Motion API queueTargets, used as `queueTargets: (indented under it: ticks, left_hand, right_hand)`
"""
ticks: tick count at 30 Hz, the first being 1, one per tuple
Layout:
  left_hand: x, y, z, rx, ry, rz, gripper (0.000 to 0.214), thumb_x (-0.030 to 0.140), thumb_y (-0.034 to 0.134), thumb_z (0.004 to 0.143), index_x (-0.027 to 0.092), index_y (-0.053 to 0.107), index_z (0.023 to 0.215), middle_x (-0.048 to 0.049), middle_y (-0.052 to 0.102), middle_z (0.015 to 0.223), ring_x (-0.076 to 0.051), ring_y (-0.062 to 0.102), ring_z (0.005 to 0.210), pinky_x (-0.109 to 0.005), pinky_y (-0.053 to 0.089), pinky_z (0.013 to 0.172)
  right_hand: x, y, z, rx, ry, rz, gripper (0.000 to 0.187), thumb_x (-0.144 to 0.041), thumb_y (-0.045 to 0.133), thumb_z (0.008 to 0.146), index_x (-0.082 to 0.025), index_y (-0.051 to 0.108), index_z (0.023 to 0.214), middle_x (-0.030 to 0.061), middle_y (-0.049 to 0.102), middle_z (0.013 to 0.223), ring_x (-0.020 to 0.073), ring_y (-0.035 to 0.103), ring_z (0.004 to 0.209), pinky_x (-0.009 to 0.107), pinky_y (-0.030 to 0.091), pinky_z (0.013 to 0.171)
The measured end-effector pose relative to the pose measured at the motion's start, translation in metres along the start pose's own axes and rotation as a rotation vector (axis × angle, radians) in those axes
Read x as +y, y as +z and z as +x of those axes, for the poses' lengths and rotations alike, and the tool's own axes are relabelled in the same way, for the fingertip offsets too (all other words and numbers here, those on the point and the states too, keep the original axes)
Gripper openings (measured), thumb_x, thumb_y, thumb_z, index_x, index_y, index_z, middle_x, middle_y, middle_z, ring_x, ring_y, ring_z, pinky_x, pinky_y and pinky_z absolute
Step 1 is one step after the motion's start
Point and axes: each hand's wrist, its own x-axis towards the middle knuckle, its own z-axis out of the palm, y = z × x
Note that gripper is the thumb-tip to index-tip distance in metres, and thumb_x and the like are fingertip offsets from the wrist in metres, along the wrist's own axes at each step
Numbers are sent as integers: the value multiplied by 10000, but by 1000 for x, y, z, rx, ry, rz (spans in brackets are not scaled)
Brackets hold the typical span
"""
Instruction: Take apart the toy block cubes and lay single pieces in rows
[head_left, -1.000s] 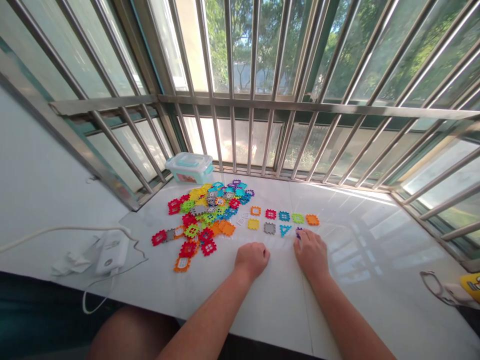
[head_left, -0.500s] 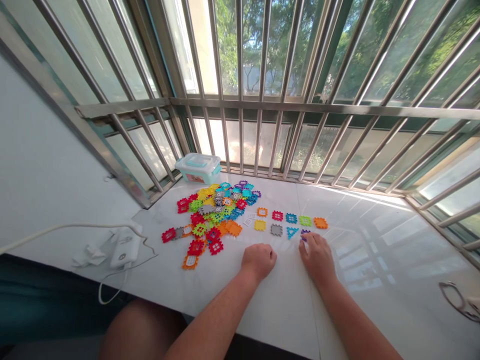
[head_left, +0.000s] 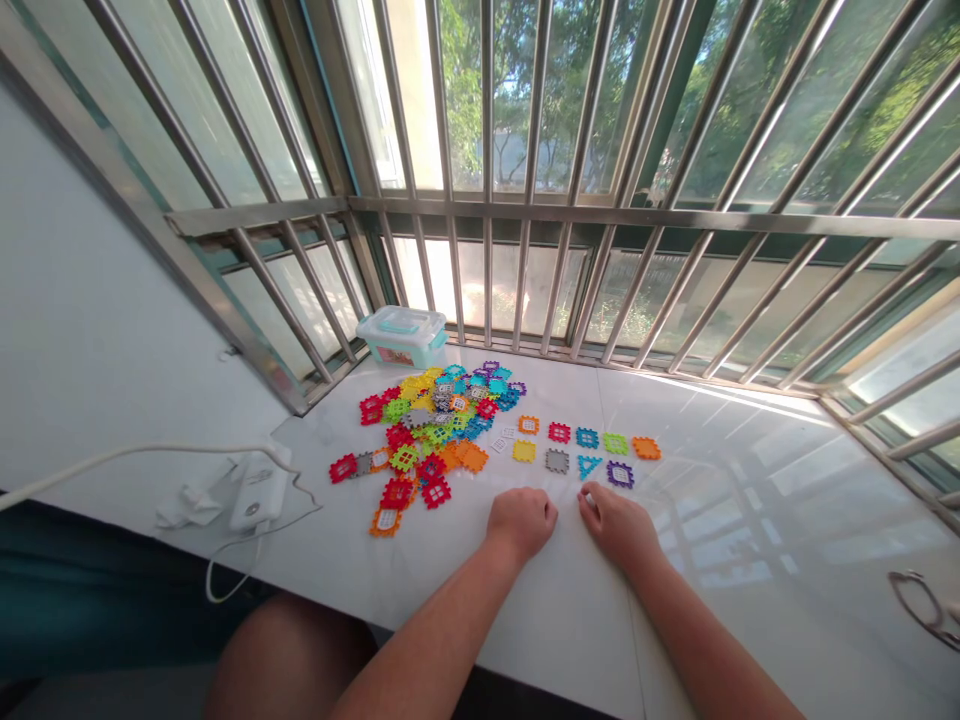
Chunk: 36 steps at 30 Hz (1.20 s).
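My left hand (head_left: 521,522) and my right hand (head_left: 616,525) rest on the white marble counter (head_left: 720,620), a little apart from each other. Both hands are loosely curled with the fingers bent down, and I see no piece held in either one. My right fingertips (head_left: 589,497) are just beside the purple square piece (head_left: 620,474), but they do not seem to touch it. My left hand is nearest to the yellow square piece (head_left: 523,451) and the gray square piece (head_left: 556,461). These two and the purple one stand in a short front row with a teal triangle piece (head_left: 589,466). Behind them is a row of five square pieces (head_left: 586,437) in orange, red, blue, green and orange. To the left lies a big pile of colorful interlocking plastic pieces (head_left: 427,425). Beyond this pile, a pale teal plastic box (head_left: 401,337) stands against the steel window bars (head_left: 480,270), and a white power strip (head_left: 259,490) with its cable (head_left: 112,465) lies on the counter at the left side
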Motion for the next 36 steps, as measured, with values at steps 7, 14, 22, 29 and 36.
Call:
queueTargets:
  ticks: [7,14,22,29,36]
  left_hand:
    - [1,-2,0,-15,-4,12,387,356,444,1022,236,811,1041,-111,799,1052,-256,746,976,-345,530,850]
    - [1,-2,0,-22,-17,7,388,353,441,1023,244,813,1047,-101,798,1065,-252,741,990,-346,525,858]
    - [-3,4,2,10,4,12,385,355,436,1018,244,805,1004,-92,799,1029,-247,743,952,-339,517,815]
    - [-7,6,0,42,39,-9,368,356,443,1025,252,792,977,-75,793,1015,-230,728,931,-316,483,783]
    - [-16,14,-5,131,104,-135,353,373,484,1007,230,734,805,-59,754,877,-184,657,798,-290,389,698]
  right_hand:
    - [-1,-1,1,5,7,0,290,-397,415,1067,-266,664,1134,34,793,876,202,722,701,290,374,601]
    - [-3,-2,1,21,8,-4,266,-356,428,1056,-266,675,1096,38,796,895,195,713,694,287,355,593]
    - [-7,-4,2,26,37,-22,213,-319,451,1055,-265,657,1062,21,793,916,190,706,713,291,313,612]
    - [-3,-4,4,19,96,-57,257,-358,476,1051,-242,635,887,10,719,752,166,611,628,304,225,600]
    - [-3,-5,9,-41,104,-113,377,-369,502,1050,-217,613,723,16,708,749,141,547,624,330,166,615]
